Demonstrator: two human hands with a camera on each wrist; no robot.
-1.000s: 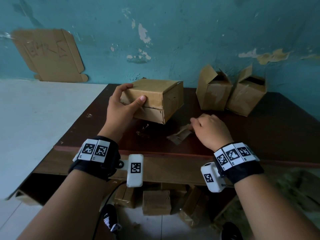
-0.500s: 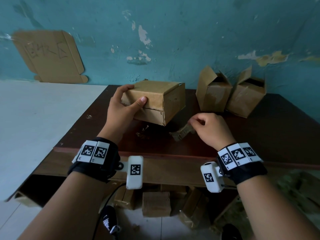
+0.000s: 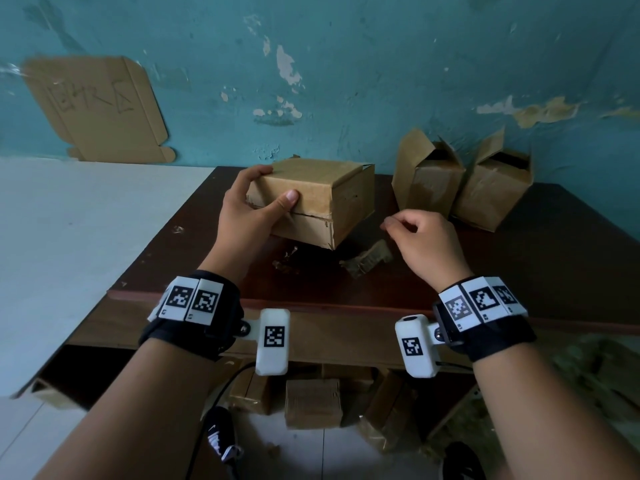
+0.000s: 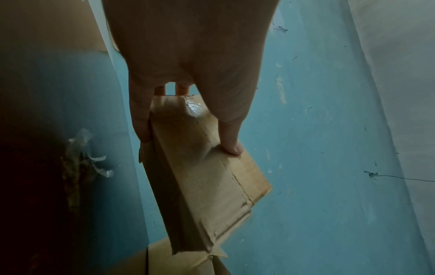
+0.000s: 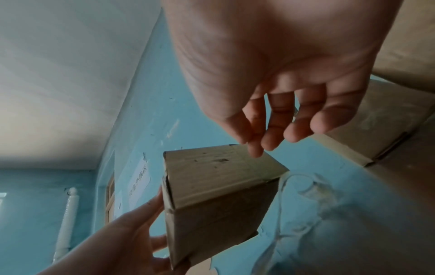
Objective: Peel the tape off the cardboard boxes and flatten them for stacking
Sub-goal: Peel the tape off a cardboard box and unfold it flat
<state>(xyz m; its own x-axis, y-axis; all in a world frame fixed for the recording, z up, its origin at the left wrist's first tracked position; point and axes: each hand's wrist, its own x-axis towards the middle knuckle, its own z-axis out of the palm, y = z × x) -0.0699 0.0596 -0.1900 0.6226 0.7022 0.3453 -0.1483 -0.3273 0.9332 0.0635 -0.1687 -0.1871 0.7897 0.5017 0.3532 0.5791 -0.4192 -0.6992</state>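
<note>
My left hand [image 3: 275,184] grips a closed brown cardboard box [image 3: 311,202], thumb on the near face and fingers over the top edge. It holds the box tilted just above the dark table [image 3: 519,258]. The left wrist view shows the box [image 4: 202,176] with a shiny remnant of clear tape [image 4: 194,106] near my fingers. My right hand [image 3: 398,225] hovers to the right of the box, fingers loosely curled and holding nothing. Its fingertips [image 5: 270,143] hang close to the box's corner [image 5: 219,195]. A crumpled strip of peeled tape [image 3: 367,261] lies on the table under that hand.
Two cardboard boxes with raised flaps [image 3: 426,181] [image 3: 491,192] stand at the table's back right by the wall. A flattened cardboard sheet [image 3: 97,109] leans on the wall at left. Small tape scraps [image 3: 287,265] lie under the held box. More boxes [image 3: 311,403] sit below the table.
My right hand let go of the tape strip, which now lies on the table, and rose up beside the box. The left hand lifted the box slightly.
</note>
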